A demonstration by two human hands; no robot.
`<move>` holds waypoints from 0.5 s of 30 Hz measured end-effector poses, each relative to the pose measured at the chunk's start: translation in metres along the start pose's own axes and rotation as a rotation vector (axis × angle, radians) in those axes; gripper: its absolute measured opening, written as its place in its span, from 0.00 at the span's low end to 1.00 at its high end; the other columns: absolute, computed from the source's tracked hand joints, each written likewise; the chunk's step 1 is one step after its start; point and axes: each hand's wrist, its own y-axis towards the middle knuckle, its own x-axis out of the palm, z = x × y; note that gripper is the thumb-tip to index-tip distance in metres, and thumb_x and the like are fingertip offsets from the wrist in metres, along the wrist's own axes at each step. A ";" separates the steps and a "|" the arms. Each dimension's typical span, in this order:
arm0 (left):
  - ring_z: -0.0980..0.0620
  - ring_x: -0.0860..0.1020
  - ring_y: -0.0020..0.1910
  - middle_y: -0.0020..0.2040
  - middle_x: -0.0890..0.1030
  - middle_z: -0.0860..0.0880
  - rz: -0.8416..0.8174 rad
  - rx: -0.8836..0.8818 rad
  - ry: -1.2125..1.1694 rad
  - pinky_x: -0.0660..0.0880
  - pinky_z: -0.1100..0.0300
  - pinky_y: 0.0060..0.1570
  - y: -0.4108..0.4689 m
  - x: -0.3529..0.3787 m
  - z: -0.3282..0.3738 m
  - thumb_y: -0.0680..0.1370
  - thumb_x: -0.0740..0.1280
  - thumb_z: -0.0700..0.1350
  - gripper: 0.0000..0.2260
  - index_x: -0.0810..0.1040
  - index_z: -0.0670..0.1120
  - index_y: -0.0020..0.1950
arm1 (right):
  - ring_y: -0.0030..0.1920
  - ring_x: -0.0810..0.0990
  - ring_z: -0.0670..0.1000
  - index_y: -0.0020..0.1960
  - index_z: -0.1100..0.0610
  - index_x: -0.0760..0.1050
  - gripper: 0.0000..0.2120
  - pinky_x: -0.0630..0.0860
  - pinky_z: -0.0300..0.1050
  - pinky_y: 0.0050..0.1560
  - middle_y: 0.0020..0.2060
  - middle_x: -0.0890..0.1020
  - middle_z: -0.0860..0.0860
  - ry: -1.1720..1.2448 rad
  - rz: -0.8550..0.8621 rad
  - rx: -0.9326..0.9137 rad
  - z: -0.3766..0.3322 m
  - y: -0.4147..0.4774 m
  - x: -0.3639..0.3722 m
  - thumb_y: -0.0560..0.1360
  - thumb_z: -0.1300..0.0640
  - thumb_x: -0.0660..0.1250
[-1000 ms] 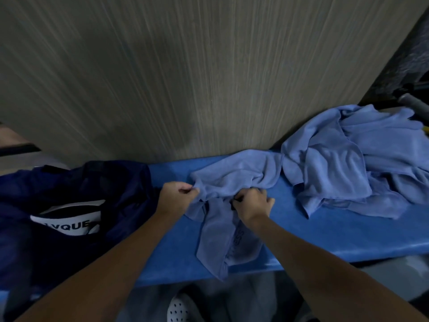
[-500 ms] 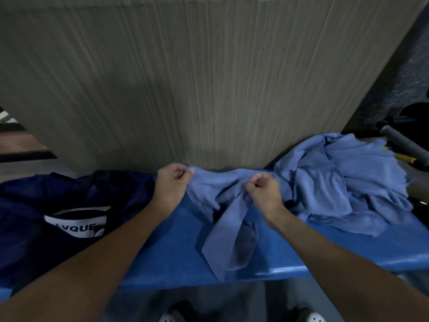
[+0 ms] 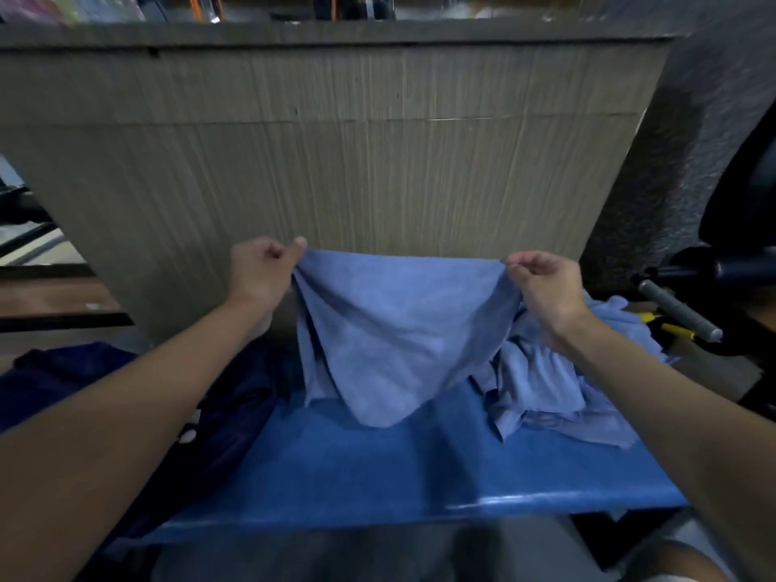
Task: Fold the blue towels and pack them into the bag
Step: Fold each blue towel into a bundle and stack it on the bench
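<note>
A light blue towel [image 3: 399,329] hangs spread out above the blue table [image 3: 420,468]. My left hand [image 3: 262,268] pinches its top left corner and my right hand [image 3: 541,279] pinches its top right corner. The towel's lower edge sags to the tabletop. A crumpled heap of more blue towels [image 3: 554,384] lies on the table's right side, partly behind my right forearm. The dark navy bag [image 3: 235,396] sits at the table's left end, largely covered by my left forearm.
A tall ribbed grey-brown panel [image 3: 378,161] stands right behind the table. A grey metal bar [image 3: 676,306] and a yellow-handled tool [image 3: 672,329] lie at the far right. A dark chair part [image 3: 739,212] rises at the right edge.
Both hands have lifted the towel off the table and moved apart, stretching its top edge out flat. The view has tilted up.
</note>
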 end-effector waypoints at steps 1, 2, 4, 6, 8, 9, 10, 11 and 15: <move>0.49 0.74 0.34 0.32 0.75 0.46 -0.011 -0.016 -0.015 0.77 0.51 0.39 -0.001 -0.003 0.003 0.78 0.70 0.49 0.16 0.74 0.44 0.33 | 0.34 0.74 0.40 0.41 0.55 0.78 0.09 0.73 0.33 0.37 0.35 0.79 0.47 -0.001 -0.001 -0.003 -0.003 0.001 -0.001 0.78 0.64 0.65; 0.48 0.75 0.36 0.34 0.77 0.45 -0.027 -0.032 -0.034 0.76 0.53 0.39 -0.001 -0.006 0.004 0.78 0.69 0.49 0.15 0.75 0.45 0.34 | 0.35 0.75 0.41 0.43 0.56 0.78 0.07 0.73 0.33 0.37 0.35 0.79 0.47 0.005 -0.003 -0.002 -0.005 0.001 -0.003 0.78 0.64 0.65; 0.48 0.76 0.40 0.38 0.78 0.44 -0.045 -0.068 -0.069 0.75 0.56 0.39 -0.003 -0.009 0.006 0.80 0.67 0.47 0.13 0.78 0.45 0.37 | 0.38 0.75 0.43 0.46 0.57 0.79 0.05 0.73 0.36 0.39 0.36 0.79 0.48 0.011 -0.010 0.004 -0.005 0.002 -0.004 0.78 0.63 0.66; 0.48 0.76 0.42 0.41 0.79 0.44 -0.049 -0.117 -0.140 0.74 0.58 0.39 -0.005 -0.011 0.007 0.80 0.66 0.45 0.10 0.79 0.46 0.39 | 0.38 0.75 0.45 0.48 0.56 0.79 0.07 0.72 0.37 0.38 0.37 0.80 0.48 -0.005 -0.027 0.027 -0.005 0.002 -0.003 0.77 0.66 0.65; 0.50 0.77 0.41 0.43 0.80 0.46 -0.087 -0.171 -0.230 0.73 0.59 0.42 -0.008 -0.014 0.007 0.80 0.66 0.42 0.07 0.80 0.48 0.42 | 0.35 0.75 0.46 0.48 0.55 0.80 0.11 0.72 0.38 0.34 0.37 0.80 0.50 -0.012 -0.051 0.083 -0.007 0.001 -0.001 0.76 0.68 0.64; 0.53 0.78 0.40 0.45 0.81 0.48 -0.124 -0.182 -0.255 0.73 0.60 0.42 -0.010 -0.014 0.007 0.80 0.66 0.41 0.06 0.80 0.49 0.45 | 0.34 0.75 0.47 0.47 0.55 0.81 0.11 0.72 0.38 0.33 0.37 0.80 0.51 0.000 -0.060 0.106 -0.007 0.000 0.000 0.75 0.69 0.64; 0.55 0.78 0.40 0.46 0.82 0.50 -0.164 -0.186 -0.261 0.74 0.61 0.42 -0.011 -0.015 0.004 0.79 0.66 0.39 0.07 0.81 0.50 0.49 | 0.34 0.75 0.47 0.46 0.55 0.81 0.11 0.73 0.39 0.34 0.37 0.80 0.52 0.026 -0.069 0.119 -0.009 -0.001 0.001 0.75 0.69 0.65; 0.56 0.79 0.41 0.48 0.83 0.52 -0.201 -0.180 -0.260 0.74 0.62 0.40 -0.013 -0.016 0.002 0.79 0.66 0.37 0.10 0.81 0.51 0.54 | 0.36 0.75 0.48 0.45 0.55 0.81 0.09 0.74 0.41 0.37 0.37 0.79 0.52 0.047 -0.081 0.120 -0.010 -0.002 0.002 0.75 0.67 0.66; 0.54 0.81 0.47 0.52 0.84 0.49 -0.229 -0.123 -0.164 0.75 0.63 0.41 -0.012 -0.019 -0.011 0.77 0.66 0.32 0.19 0.78 0.47 0.66 | 0.40 0.76 0.48 0.44 0.56 0.81 0.04 0.74 0.44 0.44 0.37 0.80 0.50 0.081 -0.090 0.087 -0.011 -0.006 0.003 0.76 0.62 0.69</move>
